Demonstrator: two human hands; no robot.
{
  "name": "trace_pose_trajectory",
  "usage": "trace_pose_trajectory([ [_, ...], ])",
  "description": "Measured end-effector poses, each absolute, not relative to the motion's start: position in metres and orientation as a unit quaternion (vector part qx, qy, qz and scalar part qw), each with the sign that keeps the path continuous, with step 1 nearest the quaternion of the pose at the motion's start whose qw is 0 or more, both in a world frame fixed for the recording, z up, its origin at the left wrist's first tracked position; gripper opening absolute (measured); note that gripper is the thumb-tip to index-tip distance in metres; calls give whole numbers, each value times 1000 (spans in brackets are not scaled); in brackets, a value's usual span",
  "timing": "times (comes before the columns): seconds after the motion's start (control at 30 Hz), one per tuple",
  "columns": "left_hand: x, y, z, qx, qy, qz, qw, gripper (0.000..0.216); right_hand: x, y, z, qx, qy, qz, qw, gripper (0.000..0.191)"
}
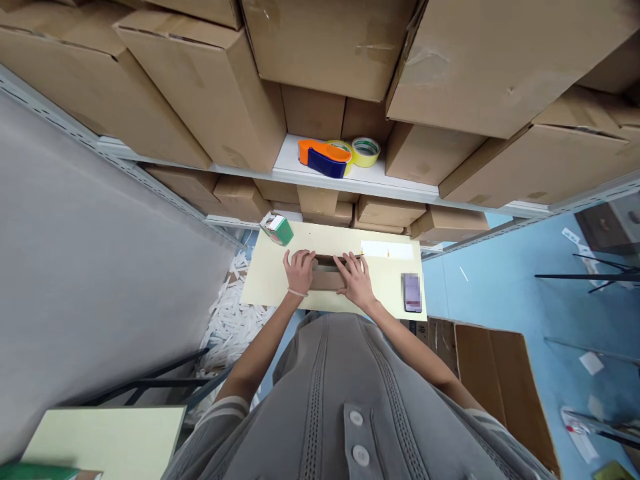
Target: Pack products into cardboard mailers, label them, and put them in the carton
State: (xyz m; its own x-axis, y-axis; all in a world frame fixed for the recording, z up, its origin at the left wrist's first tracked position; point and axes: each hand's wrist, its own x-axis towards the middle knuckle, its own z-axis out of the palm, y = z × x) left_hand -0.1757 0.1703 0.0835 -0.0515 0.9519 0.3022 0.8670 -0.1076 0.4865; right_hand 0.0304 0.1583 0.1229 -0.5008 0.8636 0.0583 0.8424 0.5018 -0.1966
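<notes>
A small brown cardboard box [326, 280] lies on the pale yellow table in front of me, with a dark gap along its far side. My left hand [300, 270] grips its left end, fingers curled over the edge. At the other end, my right hand [357, 279] has its fingers over the far edge and its thumb against the near side. To the left stands a green and white carton [278, 229] with its top open. A white paper strip [387, 250] with small yellow marks lies beyond my right hand.
A phone [412, 293] lies near the right edge of the table [265, 280]. The shelf above holds an orange and blue tape dispenser [325, 158], a yellow tape roll [366, 152] and several large cardboard boxes [330, 47]. Paper scraps [233, 327] cover the floor at left.
</notes>
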Motion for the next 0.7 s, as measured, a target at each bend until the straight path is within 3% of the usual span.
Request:
trace_pose_trajectory([
  [0.5, -177, 180, 81, 699, 664, 263, 25, 29, 28, 158, 127, -498, -862, 64, 65, 112],
  [0.7, -177, 177, 85, 709, 656, 256, 45, 31, 30, 144, 110, -501, -863, 48, 49, 89],
])
